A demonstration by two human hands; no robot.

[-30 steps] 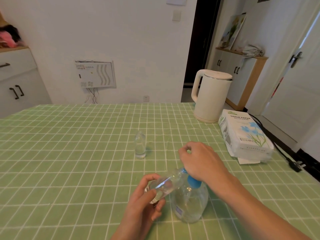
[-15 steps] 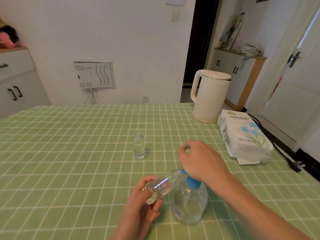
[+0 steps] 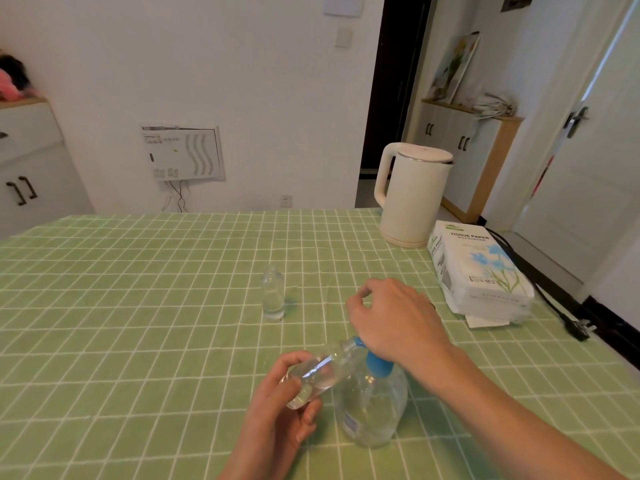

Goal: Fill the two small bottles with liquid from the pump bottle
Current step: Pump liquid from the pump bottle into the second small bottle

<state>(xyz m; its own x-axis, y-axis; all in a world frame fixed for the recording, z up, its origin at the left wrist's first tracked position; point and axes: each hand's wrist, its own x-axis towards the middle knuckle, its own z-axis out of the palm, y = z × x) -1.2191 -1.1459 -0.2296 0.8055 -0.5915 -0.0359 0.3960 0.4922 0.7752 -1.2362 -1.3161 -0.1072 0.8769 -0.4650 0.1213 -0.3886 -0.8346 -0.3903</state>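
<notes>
A clear, round-bodied pump bottle (image 3: 372, 407) with a blue collar stands upright on the green checked tabletop (image 3: 138, 306), partly full of clear liquid. The right grip (image 3: 394, 320) rests on its pump head, hiding it. The first small bottle (image 3: 320, 372), clear, is held by the left grip (image 3: 277, 420), tilted almost on its side, its mouth at the blue spout. The second small bottle (image 3: 273, 294), also clear, stands upright farther back, well apart.

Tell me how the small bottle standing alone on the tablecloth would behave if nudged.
The small standing bottle is tall and narrow, so it probably tips easily. Small and clear, it is likely light. Its round body would probably roll on the tablecloth once down.
</notes>
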